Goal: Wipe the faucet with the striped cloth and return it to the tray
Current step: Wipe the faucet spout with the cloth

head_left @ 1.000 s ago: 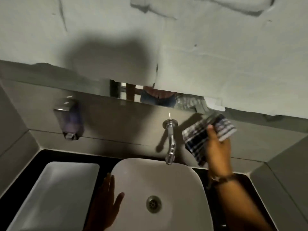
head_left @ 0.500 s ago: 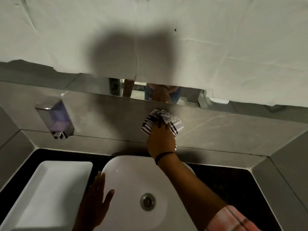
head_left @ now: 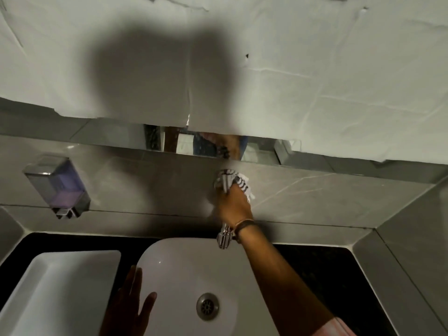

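Faucet (head_left: pixel 224 236) mostly behind right hand (head_left: pixel 234 206)

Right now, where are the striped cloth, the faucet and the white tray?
striped cloth (head_left: pixel 232 181): head view, bunched folds above the knuckles.
faucet (head_left: pixel 224 237): head view, chrome spout tip below the wrist.
tray (head_left: pixel 60 287): head view, its bare floor.

The bunched cloth (head_left: pixel 234 183) is white with dark stripes. The oval basin (head_left: pixel 184 267) and rectangular tray (head_left: pixel 58 287) are white on a black tabletop (head_left: pixel 322 263); the wall dispenser (head_left: pixel 59 186) holds purple liquid.

A soap dispenser (head_left: pixel 58 186) hangs on the wall left of the white basin (head_left: pixel 184 267).
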The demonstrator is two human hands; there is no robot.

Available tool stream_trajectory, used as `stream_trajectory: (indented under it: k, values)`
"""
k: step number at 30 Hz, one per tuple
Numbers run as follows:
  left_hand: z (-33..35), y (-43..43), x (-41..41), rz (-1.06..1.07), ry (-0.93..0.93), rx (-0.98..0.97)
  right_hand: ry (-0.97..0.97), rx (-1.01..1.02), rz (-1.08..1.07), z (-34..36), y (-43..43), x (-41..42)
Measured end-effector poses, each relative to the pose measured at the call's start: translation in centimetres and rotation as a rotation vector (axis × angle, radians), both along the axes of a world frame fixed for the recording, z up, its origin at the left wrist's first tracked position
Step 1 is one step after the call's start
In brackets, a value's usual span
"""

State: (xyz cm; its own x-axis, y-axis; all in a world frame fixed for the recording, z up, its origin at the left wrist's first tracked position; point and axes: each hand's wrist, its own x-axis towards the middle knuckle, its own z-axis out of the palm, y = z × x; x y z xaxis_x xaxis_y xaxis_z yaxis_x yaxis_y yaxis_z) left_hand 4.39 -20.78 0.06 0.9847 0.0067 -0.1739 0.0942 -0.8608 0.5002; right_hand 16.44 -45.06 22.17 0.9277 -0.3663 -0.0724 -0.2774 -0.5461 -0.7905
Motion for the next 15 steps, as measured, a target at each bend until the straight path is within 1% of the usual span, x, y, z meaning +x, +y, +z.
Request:
stream_trajectory:
  k: [1, 2, 4, 5, 6, 8, 9, 10, 11, 12, 13, 14, 15]
  values:
    - [0.0, -0.1, 0.1, -0.005, 0.011, -0.004, 0.016, 0.244, -0.055, 0.1, -0.8, 0.5]
    - [0.1, -0.2, 0.2, -0.013, 0.025, -0.012, 0.083, 0.521, -0.098, 0.2, -1.8, 1.1]
    - [0.2, -0.3, 0.4, -0.023, 0.04, -0.011, 0.29, 1.083, -0.074, -0.3, -3.6, 1.3]
    - [0.2, -0.2, 0.5, -0.024, 0.041, -0.005, 0.363, 1.265, -0.052, -0.8, -4.1, 1.2]
    - [0.3, -0.3, 0.5, -0.03, 0.035, 0.006, 0.396, 1.415, -0.05, -1.3, -4.5, 1.2]
    - [0.2, -0.3, 0.5, -0.035, 0.037, 0.025, 0.41, 1.636, -0.029, -2.4, -4.5, 1.2]
    - [0.1, -0.2, 0.6, -0.029, 0.043, 0.029, 0.404, 1.676, -0.027, -2.6, -4.3, 1.2]
    - [0.0, -0.3, 0.6, -0.021, 0.039, 0.036, 0.388, 1.664, -0.049, -2.6, -4.1, 1.2]
    - [0.2, -0.4, 0.6, -0.021, 0.045, 0.037, 0.355, 1.599, -0.066, -2.2, -4.0, 1.1]
    - [0.2, -0.3, 0.4, -0.021, 0.038, 0.035, 0.321, 1.469, -0.096, -1.8, -3.7, 1.0]
    - [0.4, -0.4, 0.4, -0.023, 0.027, 0.028, 0.279, 1.286, -0.114, -1.5, -3.7, 0.7]
    - [0.3, -0.3, 0.2, -0.015, 0.001, 0.027, 0.218, 1.038, -0.119, -1.1, -3.0, 0.2]
    - [0.3, -0.3, 0.1, -0.005, -0.014, 0.024, 0.148, 0.708, -0.089, -0.4, -2.2, -0.7]
